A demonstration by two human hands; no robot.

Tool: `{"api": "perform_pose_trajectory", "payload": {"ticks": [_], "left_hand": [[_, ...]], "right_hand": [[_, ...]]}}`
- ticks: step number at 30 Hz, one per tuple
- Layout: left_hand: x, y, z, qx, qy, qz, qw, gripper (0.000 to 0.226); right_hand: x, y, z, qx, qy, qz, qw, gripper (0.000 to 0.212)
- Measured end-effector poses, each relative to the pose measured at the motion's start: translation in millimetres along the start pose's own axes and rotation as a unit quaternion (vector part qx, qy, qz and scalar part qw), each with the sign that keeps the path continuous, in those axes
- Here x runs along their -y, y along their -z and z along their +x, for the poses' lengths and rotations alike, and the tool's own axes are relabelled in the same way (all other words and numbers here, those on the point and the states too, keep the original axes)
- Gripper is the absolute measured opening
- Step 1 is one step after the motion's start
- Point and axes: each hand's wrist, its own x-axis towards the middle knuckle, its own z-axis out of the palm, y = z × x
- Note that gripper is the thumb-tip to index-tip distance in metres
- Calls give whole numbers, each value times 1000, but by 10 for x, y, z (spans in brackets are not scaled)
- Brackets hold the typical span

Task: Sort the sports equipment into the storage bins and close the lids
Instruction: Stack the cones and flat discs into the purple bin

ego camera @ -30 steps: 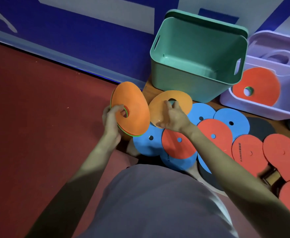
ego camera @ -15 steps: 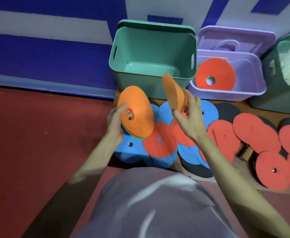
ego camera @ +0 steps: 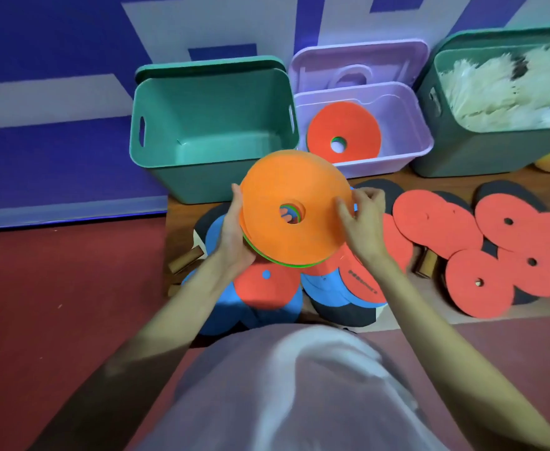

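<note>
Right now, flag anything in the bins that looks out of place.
The purple bin holds a red disc with a green edge showing in its hole. The green bin looks empty. Nothing looks spilled or damaged.

A stack of orange disc cones (ego camera: 295, 209), green edge showing underneath, is held tilted above the floor pile. Behind it the teal bin (ego camera: 212, 128) sits open and empty; the lilac bin (ego camera: 364, 125) beside it holds red disc cones (ego camera: 343, 131).
</note>
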Motion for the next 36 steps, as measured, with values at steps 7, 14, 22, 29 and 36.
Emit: {"api": "perform_pose_trajectory", "payload": {"ticks": [7, 14, 22, 29, 36], "left_hand": [[-61, -707, 336, 23, -20, 27, 999, 67], [-262, -1346, 956, 31, -47, 118, 991, 65], [-608, -1762, 1963, -96, -162, 451, 872, 56], [-635, -1731, 2458, -130, -111, 654, 737, 24], [-430, -1591, 2599, -114, -40, 708, 696, 24]], "right_hand": [[-208, 184, 355, 17, -14, 16, 1000, 70], [-351, 466, 1221, -28, -28, 7, 999, 59], [-422, 635, 2289, -45, -49, -33, 997, 46], [-870, 396, 2738, 35, -67, -67, 995, 43], [-1104, 179, 2739, 109, -71, -151, 980, 20]]}}
